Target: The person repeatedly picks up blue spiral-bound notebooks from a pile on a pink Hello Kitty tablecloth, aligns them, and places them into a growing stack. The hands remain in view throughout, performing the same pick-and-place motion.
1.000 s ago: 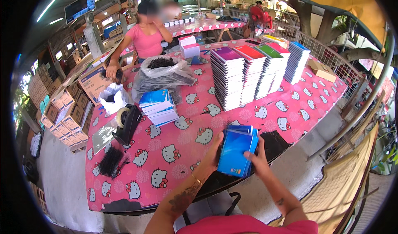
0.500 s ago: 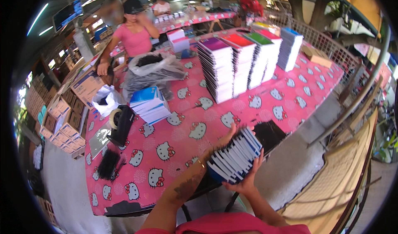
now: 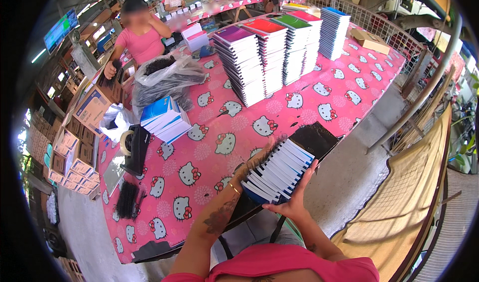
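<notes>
A stack of spiral notebooks [image 3: 283, 169] with white page edges and blue covers is held between my two hands at the table's near edge. Its black coils face up and to the left. My left hand [image 3: 253, 163] presses along the coil side, with most of its fingers hidden behind the coils. On the opposite side, my right hand [image 3: 295, 202] wraps round the page edges and the lower corner. Just beyond the stack, a flat black board [image 3: 315, 141] lies at the table edge.
The pink patterned table [image 3: 199, 152] bears tall notebook stacks [image 3: 239, 65], a blue-covered stack [image 3: 164, 120], a plastic bag of black coils [image 3: 164, 85], a tape dispenser [image 3: 135, 149] and loose black coils [image 3: 128, 199]. Brown cartons [image 3: 75, 152] stand left. Another person [image 3: 139, 40] is across.
The held notebooks have tilted so their coils show along the left side. My left hand has slid back from the far end toward the coils. The whole view has shifted slightly.
</notes>
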{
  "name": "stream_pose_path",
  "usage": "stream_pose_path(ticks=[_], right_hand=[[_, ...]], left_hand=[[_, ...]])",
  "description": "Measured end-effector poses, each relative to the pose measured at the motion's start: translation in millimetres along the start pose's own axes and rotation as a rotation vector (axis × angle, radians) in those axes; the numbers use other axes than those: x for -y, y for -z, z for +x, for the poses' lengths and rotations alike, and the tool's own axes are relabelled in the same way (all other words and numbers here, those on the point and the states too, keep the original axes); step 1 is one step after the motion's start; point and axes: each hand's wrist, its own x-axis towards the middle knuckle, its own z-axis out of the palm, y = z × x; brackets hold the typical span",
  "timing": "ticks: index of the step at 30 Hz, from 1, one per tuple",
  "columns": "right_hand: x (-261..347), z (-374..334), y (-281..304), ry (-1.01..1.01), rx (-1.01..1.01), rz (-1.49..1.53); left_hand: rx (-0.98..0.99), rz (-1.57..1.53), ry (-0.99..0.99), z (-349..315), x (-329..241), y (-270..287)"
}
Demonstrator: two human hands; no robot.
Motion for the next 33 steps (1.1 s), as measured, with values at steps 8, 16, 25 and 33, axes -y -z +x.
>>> stream_pose_path(ticks=[8, 16, 25, 33], right_hand=[[2, -7, 2, -0.011, -0.059, -0.076], [5, -13, -6, -0.051, -0.030, -0.007], [1, -22, -15, -0.033, -0.066, -0.070], [9, -23, -7, -0.070, -0.048, -0.083]], left_hand=[[0.013, 0.076, -0.009, -2, 0, 0], [0.001, -0.096, -0.138, 3, -4, 25], [-0.055, 1.513, -0.500, -69, -62, -62], [0.028, 1.484, -0.424, -69, -48, -77]])
